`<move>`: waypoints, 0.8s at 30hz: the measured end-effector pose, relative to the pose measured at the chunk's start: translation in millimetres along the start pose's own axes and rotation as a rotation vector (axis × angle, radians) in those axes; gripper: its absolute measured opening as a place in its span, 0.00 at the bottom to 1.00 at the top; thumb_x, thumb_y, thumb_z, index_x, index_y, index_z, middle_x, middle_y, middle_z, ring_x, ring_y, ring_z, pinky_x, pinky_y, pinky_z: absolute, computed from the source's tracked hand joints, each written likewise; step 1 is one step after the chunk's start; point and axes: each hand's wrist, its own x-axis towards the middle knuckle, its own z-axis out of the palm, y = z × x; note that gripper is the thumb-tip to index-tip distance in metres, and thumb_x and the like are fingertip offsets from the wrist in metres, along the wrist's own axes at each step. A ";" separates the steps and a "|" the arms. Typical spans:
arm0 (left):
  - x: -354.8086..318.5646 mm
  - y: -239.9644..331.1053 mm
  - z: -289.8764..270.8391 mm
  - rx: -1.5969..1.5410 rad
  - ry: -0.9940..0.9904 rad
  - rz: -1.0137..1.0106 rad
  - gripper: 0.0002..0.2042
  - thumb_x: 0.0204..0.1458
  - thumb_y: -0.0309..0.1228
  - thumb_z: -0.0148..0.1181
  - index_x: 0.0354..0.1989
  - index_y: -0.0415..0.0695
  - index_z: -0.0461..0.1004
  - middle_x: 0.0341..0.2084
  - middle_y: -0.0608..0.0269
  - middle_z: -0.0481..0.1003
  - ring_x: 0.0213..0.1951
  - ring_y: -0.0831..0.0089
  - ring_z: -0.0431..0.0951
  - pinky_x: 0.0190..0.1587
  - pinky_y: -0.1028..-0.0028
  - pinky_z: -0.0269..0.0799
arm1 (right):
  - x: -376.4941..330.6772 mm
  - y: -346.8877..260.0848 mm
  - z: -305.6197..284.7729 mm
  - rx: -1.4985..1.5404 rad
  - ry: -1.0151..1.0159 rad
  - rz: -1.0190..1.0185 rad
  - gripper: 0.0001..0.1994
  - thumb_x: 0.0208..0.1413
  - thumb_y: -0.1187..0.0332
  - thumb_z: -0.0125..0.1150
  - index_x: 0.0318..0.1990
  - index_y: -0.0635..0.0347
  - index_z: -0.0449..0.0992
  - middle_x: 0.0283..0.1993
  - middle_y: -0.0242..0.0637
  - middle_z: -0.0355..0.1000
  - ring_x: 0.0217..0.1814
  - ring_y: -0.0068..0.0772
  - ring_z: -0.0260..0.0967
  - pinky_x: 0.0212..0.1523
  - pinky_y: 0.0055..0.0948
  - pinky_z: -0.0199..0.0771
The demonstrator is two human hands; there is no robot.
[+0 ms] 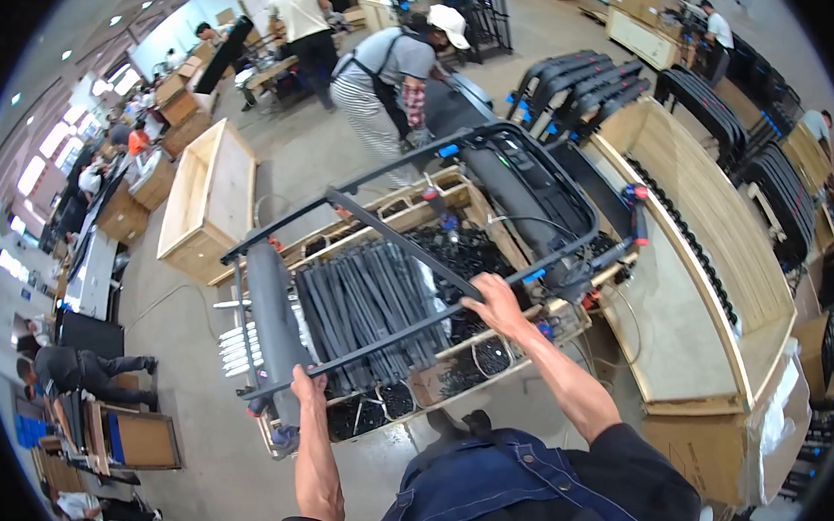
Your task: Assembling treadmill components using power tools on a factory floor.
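A long black metal frame [402, 246] with a slanting crossbar lies across a wooden parts bin [496, 219]. My left hand [308, 386] is closed around the left end of its near rail. Where the crossbar meets that rail, my right hand [496, 305] grips the frame, thumb on top. A dark roller-like tube [271, 298] spans the frame's left end, and a black moulded housing [527, 177] fills its right end. Beneath the frame, the bin holds many dark flat bars [358, 307] and small black hardware. A red-and-black power driver [636, 216] stands at the right end.
Another power driver [441, 209] rests in the bin's far side. Facing me, a person in a white cap [392, 81] bends over a dark panel. An open wooden crate [666, 350] stands at right, another wooden box [208, 192] at left. Black assemblies [574, 88] are stacked behind.
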 end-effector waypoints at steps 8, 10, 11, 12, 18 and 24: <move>-17.2 -6.9 7.3 0.004 0.004 0.035 0.17 0.61 0.44 0.52 0.36 0.39 0.69 0.30 0.58 0.75 0.33 0.59 0.84 0.27 0.67 0.72 | -152.1 -59.3 -50.1 0.410 -0.264 0.850 0.14 0.59 0.58 0.67 0.35 0.60 0.75 0.21 0.25 0.66 0.20 0.15 0.63 0.20 0.22 0.64; -24.3 -5.9 8.1 0.009 0.030 0.049 0.18 0.60 0.44 0.52 0.35 0.38 0.69 0.30 0.57 0.75 0.33 0.59 0.85 0.27 0.67 0.72 | -185.1 -52.7 -44.2 0.367 -0.233 0.853 0.15 0.59 0.57 0.67 0.34 0.61 0.75 0.18 0.23 0.63 0.17 0.16 0.60 0.16 0.24 0.61; -29.4 -4.9 8.8 0.038 0.042 0.063 0.19 0.60 0.45 0.52 0.34 0.37 0.70 0.30 0.56 0.76 0.32 0.59 0.85 0.26 0.68 0.72 | -193.5 -51.9 -41.5 0.361 -0.264 0.834 0.15 0.59 0.57 0.67 0.34 0.61 0.75 0.18 0.23 0.63 0.17 0.16 0.60 0.16 0.24 0.61; -37.0 -3.0 16.6 0.043 0.076 0.089 0.20 0.58 0.45 0.53 0.33 0.35 0.70 0.28 0.56 0.77 0.32 0.60 0.85 0.26 0.69 0.73 | -200.9 -52.7 -40.9 0.396 -0.213 0.916 0.15 0.62 0.57 0.64 0.35 0.61 0.75 0.18 0.24 0.62 0.16 0.17 0.59 0.15 0.24 0.60; -31.5 -4.3 22.4 -0.019 0.108 0.127 0.19 0.60 0.45 0.56 0.31 0.38 0.71 0.26 0.59 0.77 0.27 0.62 0.84 0.22 0.70 0.72 | -218.9 -60.7 -29.4 0.625 -0.046 1.097 0.20 0.71 0.54 0.47 0.39 0.64 0.75 0.16 0.28 0.61 0.12 0.22 0.58 0.12 0.24 0.59; -27.0 -9.3 14.1 -0.044 0.079 0.110 0.23 0.59 0.49 0.56 0.32 0.35 0.72 0.25 0.56 0.77 0.28 0.60 0.85 0.21 0.69 0.72 | -211.2 -67.6 -37.9 0.744 -0.137 1.110 0.21 0.70 0.52 0.49 0.42 0.64 0.74 0.21 0.32 0.65 0.17 0.23 0.63 0.18 0.26 0.67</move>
